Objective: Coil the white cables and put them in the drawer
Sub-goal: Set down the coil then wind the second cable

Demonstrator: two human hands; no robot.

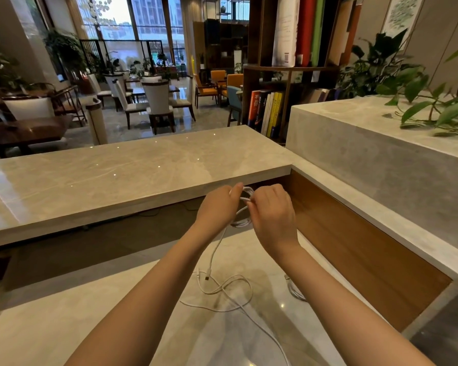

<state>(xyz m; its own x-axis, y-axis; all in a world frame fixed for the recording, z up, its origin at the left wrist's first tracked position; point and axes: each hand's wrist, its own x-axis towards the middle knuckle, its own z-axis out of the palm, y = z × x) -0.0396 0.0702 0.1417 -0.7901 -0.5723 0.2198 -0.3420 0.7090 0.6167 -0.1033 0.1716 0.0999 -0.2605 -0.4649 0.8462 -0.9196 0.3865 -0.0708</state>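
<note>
A white cable [246, 196] is partly wound into loops held between both hands above the lower desk. My left hand [220, 204] grips the loops from the left. My right hand [271, 210] pinches the same cable from the right. Its free end hangs down to a plug [208, 276] just above the desk. A second white cable [230, 291] lies loose and tangled on the lower desk [117, 313] below my hands. Another white cable [295, 289] rests by my right forearm. No drawer is in view.
A raised marble counter [103, 180] runs across in front of the hands. A wooden side panel [354, 247] and a stone ledge with plants [421, 112] stand to the right. A bookshelf [288, 75] and a lounge with chairs lie beyond.
</note>
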